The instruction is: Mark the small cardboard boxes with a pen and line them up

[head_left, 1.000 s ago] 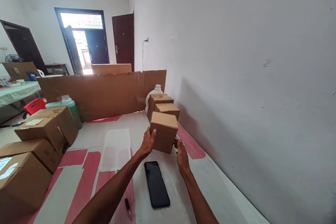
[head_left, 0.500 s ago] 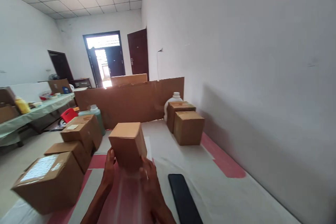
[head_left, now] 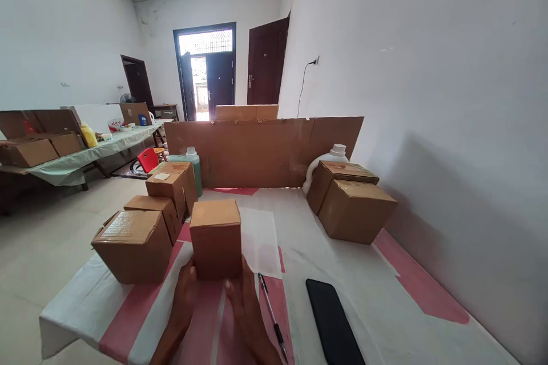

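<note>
box (head_left: 216, 238) now set down centre, both hands touching it.

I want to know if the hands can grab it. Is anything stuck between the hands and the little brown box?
Nothing visible is. The left hand and right hand lie right against the bottom of the small brown cardboard box. The black pen lies just beside the right hand, not between.
</note>
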Available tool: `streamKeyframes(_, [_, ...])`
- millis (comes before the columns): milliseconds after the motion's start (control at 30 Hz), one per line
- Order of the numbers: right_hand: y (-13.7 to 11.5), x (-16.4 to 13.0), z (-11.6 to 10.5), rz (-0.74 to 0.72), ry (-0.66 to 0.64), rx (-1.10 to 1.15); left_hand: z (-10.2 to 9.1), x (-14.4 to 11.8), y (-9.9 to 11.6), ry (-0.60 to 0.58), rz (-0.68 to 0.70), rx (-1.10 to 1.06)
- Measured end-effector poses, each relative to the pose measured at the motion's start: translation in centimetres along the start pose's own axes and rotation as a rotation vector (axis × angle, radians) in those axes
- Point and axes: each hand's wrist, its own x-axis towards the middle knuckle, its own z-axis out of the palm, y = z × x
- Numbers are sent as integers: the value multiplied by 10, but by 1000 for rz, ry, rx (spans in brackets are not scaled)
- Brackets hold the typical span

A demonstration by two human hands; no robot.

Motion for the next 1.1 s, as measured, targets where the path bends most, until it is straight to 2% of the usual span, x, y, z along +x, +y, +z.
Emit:
streamKeyframes(100, [-21,20,-16,54,76,91,1,-20,12,-25,80,169])
streamKeyframes(200, [-40,33,-34,102,65,129,-6,-38,34,-50,214,348])
streamKeyframes(367, [-55,33,-46,163,38,194,-11,-40,67,-78,416,447])
streamKeyframes(567, [-37,18,-38,310,26,347,-6,-29,63,-169,355,489])
streamKeyframes(667, [-34,13,-39,320,-2,416,-6,-27,68,-184,359,541])
streamKeyframes(767, [-46,11,-48,286,-27,479,-10,-23,93,-196,419,554])
streamKeyframes(900, [-76,8,-62,240,-65,485,-15,-16,125,-188,418,324])
streamKeyframes(1000, [-88,-1,-63,238,-160,377,-11,-15,126,-188,332,217])
streamKeyframes(1100, [-88,-14,-62,255,-173,299,-4,-17,116,-175,230,188])
